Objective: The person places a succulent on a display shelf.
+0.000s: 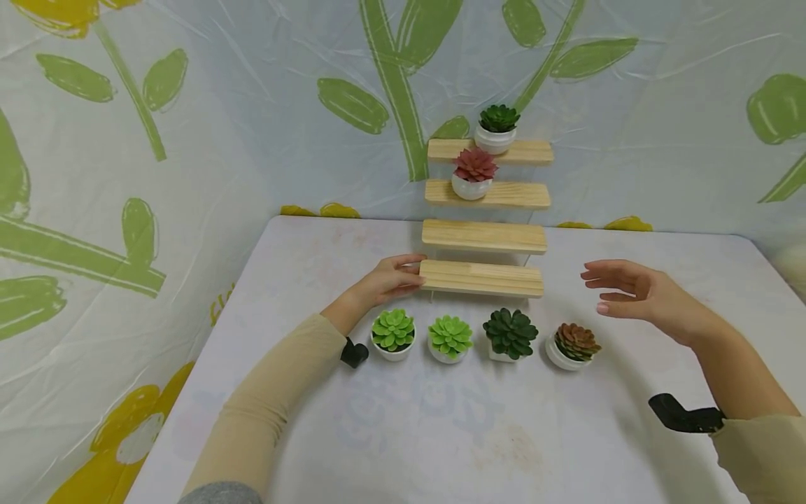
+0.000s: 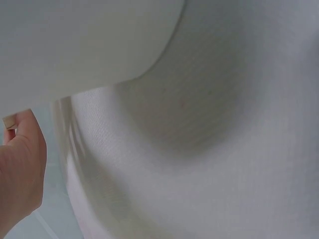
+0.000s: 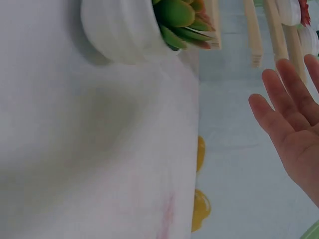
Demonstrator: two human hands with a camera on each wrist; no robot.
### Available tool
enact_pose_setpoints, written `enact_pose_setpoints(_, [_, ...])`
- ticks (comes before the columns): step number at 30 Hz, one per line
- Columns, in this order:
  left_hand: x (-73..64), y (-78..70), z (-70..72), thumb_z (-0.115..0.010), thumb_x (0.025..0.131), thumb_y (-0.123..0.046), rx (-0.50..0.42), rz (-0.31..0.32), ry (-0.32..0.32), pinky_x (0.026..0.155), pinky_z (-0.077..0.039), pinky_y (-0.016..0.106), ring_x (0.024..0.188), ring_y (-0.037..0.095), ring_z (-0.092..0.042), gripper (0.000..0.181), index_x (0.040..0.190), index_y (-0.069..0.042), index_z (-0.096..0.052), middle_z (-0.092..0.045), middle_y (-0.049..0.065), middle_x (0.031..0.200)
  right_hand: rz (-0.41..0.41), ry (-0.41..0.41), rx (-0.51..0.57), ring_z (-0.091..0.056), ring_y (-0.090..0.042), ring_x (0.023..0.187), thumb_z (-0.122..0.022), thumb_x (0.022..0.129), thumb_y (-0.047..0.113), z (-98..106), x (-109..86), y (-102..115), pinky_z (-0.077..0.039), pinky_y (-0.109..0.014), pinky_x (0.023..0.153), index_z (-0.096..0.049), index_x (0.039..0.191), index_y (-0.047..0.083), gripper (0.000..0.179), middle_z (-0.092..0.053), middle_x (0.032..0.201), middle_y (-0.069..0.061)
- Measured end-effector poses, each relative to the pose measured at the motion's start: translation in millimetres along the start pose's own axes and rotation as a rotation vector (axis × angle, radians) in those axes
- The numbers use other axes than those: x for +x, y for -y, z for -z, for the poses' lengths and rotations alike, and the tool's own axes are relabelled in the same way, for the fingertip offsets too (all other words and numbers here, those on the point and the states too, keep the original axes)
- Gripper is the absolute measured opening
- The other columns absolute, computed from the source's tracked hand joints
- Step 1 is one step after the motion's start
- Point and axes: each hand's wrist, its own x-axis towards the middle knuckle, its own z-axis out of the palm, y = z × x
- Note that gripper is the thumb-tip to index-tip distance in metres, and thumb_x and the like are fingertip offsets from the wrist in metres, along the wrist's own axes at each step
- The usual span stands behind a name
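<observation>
A tiered display stand has wooden shelves, the lowest shelf (image 1: 481, 278) nearest me. My left hand (image 1: 393, 278) pinches that shelf's left end; in the left wrist view a white shape partly hides its fingertips. To the right of the stand my right hand (image 1: 648, 297) hovers with bent, spread fingers and holds nothing. Nearest to it is a brown-red succulent in a white pot (image 1: 569, 348). A dark green succulent (image 1: 511, 334) and two light green succulents, one on the left (image 1: 393, 330) and one in the middle (image 1: 450, 337), complete the row before the stand.
On the top shelf (image 1: 535, 152) stands a green succulent (image 1: 499, 120). A red succulent (image 1: 475, 166) sits on the shelf below. Behind the white table (image 1: 428, 434) hangs a sheet (image 1: 264, 105) printed with leaves and flowers.
</observation>
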Motion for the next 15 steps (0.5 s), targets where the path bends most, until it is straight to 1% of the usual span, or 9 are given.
enact_pose_setpoints(5, [0.9,0.0,0.1,-0.061,0.085,0.010,-0.005,0.008,-0.010,0.095,-0.044,0.037,0.109,0.026,-0.055,0.055,0.135,-0.009,-0.050,-0.052,0.017,0.130,0.031,0.005,0.010,-0.052,-0.001,0.111,-0.061,0.083,-0.010,-8,-11.6,-12,-0.046,-0.015,0.083,-0.043,0.134,0.002,0.055,-0.052,0.125,0.009])
enact_pose_setpoints(9, [0.9,-0.1,0.1,-0.061,0.085,0.009,-0.001,0.007,-0.004,0.094,-0.045,0.035,0.110,0.026,-0.055,0.055,0.135,-0.009,-0.050,-0.051,0.017,0.130,0.041,0.041,0.046,-0.051,-0.002,0.113,-0.061,0.082,-0.012,-12,-18.9,-22,-0.045,-0.015,0.086,-0.041,0.134,-0.001,0.057,-0.051,0.127,0.009])
enact_pose_setpoints(13, [1.2,-0.2,0.1,-0.061,0.085,0.009,-0.004,0.005,0.000,0.090,-0.048,0.032,0.111,0.026,-0.054,0.055,0.135,-0.010,-0.050,-0.051,0.016,0.131,0.004,0.102,0.096,-0.049,-0.001,0.114,-0.059,0.085,-0.010,-15,-26.6,-31,-0.044,-0.016,0.086,-0.036,0.139,0.001,0.060,-0.048,0.130,0.014])
enact_pose_setpoints(15, [1.2,-0.1,0.3,-0.061,0.085,0.010,-0.008,0.004,-0.001,0.089,-0.048,0.031,0.112,0.026,-0.054,0.055,0.135,-0.009,-0.050,-0.051,0.016,0.131,-0.015,0.126,0.124,-0.049,-0.001,0.114,-0.059,0.085,-0.009,-16,-29.5,-35,-0.045,-0.017,0.085,-0.034,0.140,0.000,0.061,-0.048,0.131,0.014])
